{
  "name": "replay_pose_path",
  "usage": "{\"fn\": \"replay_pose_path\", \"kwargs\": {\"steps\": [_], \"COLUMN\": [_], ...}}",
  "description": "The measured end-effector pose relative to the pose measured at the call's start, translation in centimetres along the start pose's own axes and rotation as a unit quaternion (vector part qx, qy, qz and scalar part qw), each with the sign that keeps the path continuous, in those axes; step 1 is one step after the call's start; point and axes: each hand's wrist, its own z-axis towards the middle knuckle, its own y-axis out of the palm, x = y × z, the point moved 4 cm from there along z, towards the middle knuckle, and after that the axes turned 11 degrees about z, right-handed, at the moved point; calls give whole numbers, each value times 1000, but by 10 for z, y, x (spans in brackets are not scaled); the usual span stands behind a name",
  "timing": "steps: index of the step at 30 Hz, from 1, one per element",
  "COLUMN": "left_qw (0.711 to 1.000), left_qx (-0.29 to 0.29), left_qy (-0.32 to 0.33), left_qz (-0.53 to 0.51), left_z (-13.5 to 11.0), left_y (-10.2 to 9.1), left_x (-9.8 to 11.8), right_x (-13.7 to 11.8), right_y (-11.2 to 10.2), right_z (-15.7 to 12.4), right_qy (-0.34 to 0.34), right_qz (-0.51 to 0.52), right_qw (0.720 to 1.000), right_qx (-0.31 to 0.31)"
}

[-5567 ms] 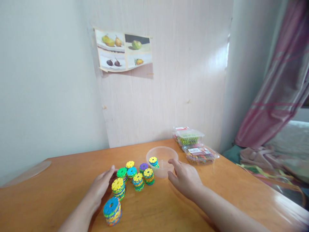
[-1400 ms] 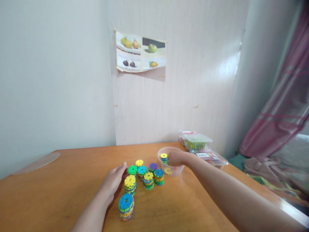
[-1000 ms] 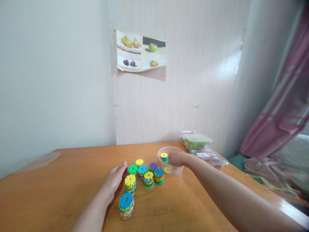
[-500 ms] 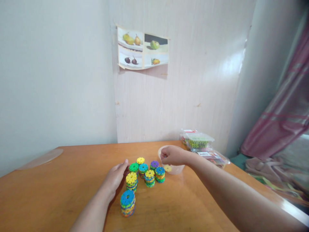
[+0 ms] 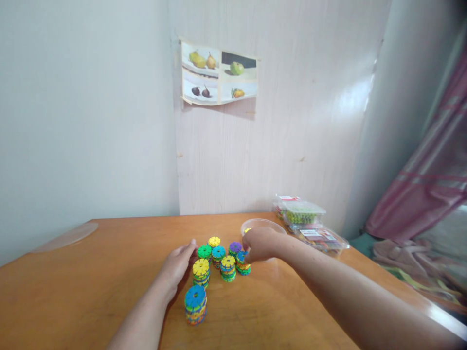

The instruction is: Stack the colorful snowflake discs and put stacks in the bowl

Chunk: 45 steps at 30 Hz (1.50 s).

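Several stacks of colourful notched plastic discs stand on the wooden table (image 5: 109, 287). Nearest is a blue-topped stack (image 5: 196, 305), with a yellow-topped stack (image 5: 201, 272) behind it. My left hand (image 5: 179, 265) rests open at the left of the stacks, thumb up, close to the green-topped stack (image 5: 205, 252); its other fingers are partly hidden. My right hand (image 5: 260, 244) is closed, fingertips down, beside the right-hand blue-topped stack (image 5: 242, 265) and partly covering it. A clear round tub (image 5: 264, 222) is behind this hand. A bit of yellow shows at its knuckles; what the fingers hold is hidden.
Clear plastic boxes (image 5: 304, 214) with coloured contents are piled at the back right. A translucent lid (image 5: 67, 237) lies at the far left edge. Fruit pictures (image 5: 219, 73) hang on the wall. A pink curtain (image 5: 419, 180) and crumpled cloth (image 5: 397, 255) are on the right.
My right hand has come out of the tub, towards me and down to the right-hand blue-topped stack. The left hand stays in place beside the stacks. The view has shifted slightly.
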Motion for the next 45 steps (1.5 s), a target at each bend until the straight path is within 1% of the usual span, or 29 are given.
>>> {"fn": "replay_pose_path", "kwargs": {"steps": [8, 10, 12, 15, 17, 18, 21, 26, 29, 31, 35, 40, 42, 45], "left_qw": [1000, 1000, 1000, 1000, 1000, 1000, 1000, 1000, 1000, 1000, 1000, 1000, 1000, 1000], "left_qx": [2, 3, 3, -2, -5, -6, -5, 6, 11, 14, 17, 19, 18, 14], "left_qy": [1, 1, 0, -1, -3, -4, -7, -5, -5, -5, -2, -2, -2, -3], "left_qz": [0, -1, -3, -6, -7, -6, -3, 4, 9, 12, 11, 5, 4, 4], "left_z": [-4, -5, -6, -6, -7, -7, -8, -9, -9, -8, -8, -9, -10, -10], "left_y": [0, 0, 1, 2, 2, 2, 2, 1, 0, -1, -1, -1, -1, 0], "left_x": [4, 6, 7, 8, 9, 9, 11, 13, 13, 13, 13, 15, 16, 15], "right_x": [-1, 0, 4, 19, 35, 44, 66, 86, 89, 88, 85, 87, 89, 90], "right_y": [2, 3, 1, -7, -14, -16, -16, 2, 13, 16, 13, 5, 6, 13], "right_z": [1, 2, 3, 7, 10, 12, 20, 36, 44, 46, 43, 41, 43, 47], "right_qy": [-1, -5, -14, -18, 19, 44, 96, 122, 126, 125, 122, 134, 136, 134], "right_qz": [-3, 3, 17, 53, 72, 76, 72, 80, 94, 103, 113, 99, 96, 101], "right_qw": [1000, 1000, 1000, 996, 993, 991, 990, 989, 988, 987, 986, 986, 986, 986], "right_qx": [-21, -16, 5, 64, 95, 100, 73, 17, -5, -13, -16, 7, 7, -14]}}
